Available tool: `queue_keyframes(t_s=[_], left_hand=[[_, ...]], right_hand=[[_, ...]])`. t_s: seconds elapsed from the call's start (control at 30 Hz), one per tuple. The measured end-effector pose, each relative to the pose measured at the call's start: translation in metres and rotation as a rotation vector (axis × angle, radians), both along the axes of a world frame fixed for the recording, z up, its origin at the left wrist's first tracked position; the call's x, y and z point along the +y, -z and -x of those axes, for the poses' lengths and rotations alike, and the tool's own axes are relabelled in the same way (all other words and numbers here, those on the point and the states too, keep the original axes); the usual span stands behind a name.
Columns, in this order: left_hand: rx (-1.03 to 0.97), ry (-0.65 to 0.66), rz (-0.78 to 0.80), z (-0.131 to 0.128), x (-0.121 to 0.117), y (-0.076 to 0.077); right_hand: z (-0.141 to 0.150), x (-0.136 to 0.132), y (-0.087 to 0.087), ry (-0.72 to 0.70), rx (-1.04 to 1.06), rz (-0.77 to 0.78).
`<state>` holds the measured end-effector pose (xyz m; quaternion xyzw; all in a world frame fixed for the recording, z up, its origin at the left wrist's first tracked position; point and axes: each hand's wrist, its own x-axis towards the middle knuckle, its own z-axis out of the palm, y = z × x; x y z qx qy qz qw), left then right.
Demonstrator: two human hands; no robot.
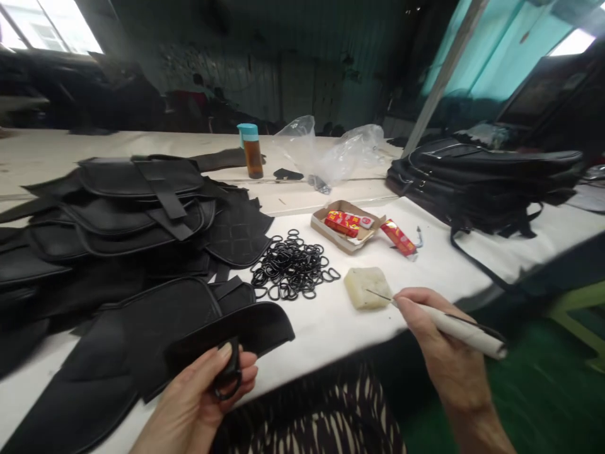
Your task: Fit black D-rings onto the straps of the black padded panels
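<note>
Landmark: the pale block (366, 289). Just right of it, my right hand (444, 343) pinches a pale-handled tool (466, 334); its thin tip overlaps the block, but I cannot tell whether they touch. Left of the block and nearer me, my left hand (203, 384) pinches a black strap (230, 359) between thumb and fingers, a black ring (229, 397) hanging there. A careless push might send the tip slipping; a slack pinch might drop the ring. Loose rings (290, 265) lie just left of the block, a black panel (267, 321) standing between them and my left hand. Beyond the block sits a cardboard box (332, 235) of red tubes (343, 222).
</note>
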<state>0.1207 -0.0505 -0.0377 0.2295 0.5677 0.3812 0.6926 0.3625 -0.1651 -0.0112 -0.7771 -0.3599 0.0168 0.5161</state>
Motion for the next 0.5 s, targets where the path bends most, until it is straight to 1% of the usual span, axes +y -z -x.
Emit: queue_keyframes(t_s=[0.1,0.17,0.23,0.4,0.5], left_hand=[[0.015,-0.002,0.005,-0.006,0.0,-0.006],[0.041,-0.029,-0.008,-0.01,-0.002,-0.012],[0.06,-0.041,-0.017,-0.01,-0.004,-0.013],[-0.003,0.041,-0.007,0.001,0.001,0.001],[-0.011,0.058,0.007,0.002,0.003,0.002]], right_hand=[[0.0,0.006,0.0,0.03,-0.046,-0.003],[0.0,0.009,0.003,0.022,-0.055,-0.003],[-0.001,0.013,0.008,0.007,-0.062,-0.002],[-0.008,0.022,0.016,0.028,-0.07,0.031],[-0.011,0.025,0.019,0.037,-0.042,0.088]])
